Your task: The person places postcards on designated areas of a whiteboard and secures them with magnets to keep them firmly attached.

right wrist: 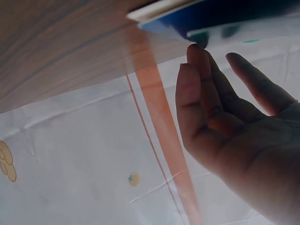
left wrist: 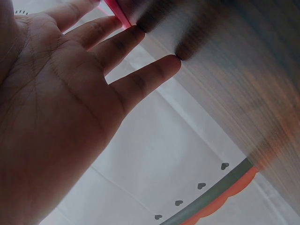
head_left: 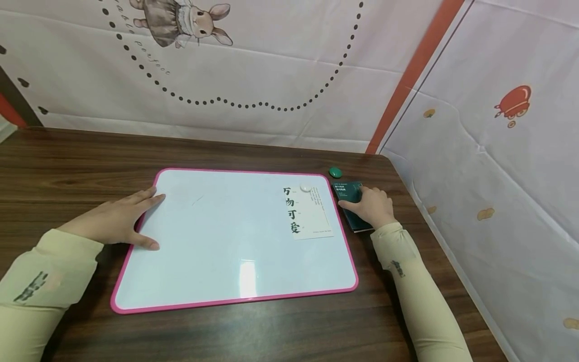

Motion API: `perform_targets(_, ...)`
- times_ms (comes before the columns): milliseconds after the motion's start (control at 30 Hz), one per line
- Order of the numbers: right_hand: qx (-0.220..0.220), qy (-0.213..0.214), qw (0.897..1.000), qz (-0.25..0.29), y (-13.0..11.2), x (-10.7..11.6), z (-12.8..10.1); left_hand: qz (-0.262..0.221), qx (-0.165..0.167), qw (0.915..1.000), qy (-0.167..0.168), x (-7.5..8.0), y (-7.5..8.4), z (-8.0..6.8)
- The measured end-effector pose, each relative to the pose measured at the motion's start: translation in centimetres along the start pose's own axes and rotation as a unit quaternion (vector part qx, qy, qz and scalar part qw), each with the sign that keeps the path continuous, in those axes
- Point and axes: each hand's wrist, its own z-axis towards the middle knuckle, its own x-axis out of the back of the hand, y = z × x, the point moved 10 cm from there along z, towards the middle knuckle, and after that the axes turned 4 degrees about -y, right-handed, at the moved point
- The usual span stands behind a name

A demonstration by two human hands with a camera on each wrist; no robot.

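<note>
My head view is bright and evenly lit, with a soft glare patch on the whiteboard (head_left: pixel 235 236) well below my left fingers (head_left: pixel 147 196) and straight lines bowing toward the edges. In both wrist views the desk (left wrist: pixel 243 93) beyond my fingers smears into streaky blur, palms shadowed.

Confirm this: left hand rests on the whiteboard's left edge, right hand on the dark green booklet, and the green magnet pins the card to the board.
Wrong on the magnet. In the head view the green magnet lies on the table beyond the whiteboard; a white magnet pins the card.
</note>
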Motion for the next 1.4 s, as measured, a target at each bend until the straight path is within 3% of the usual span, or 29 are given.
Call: perform_targets(1400,0.019,0.014,1.0,0.003,-1.5,0.5,-0.9,-0.011,0.0,0.9998,0.015,0.1,0.1,-0.4)
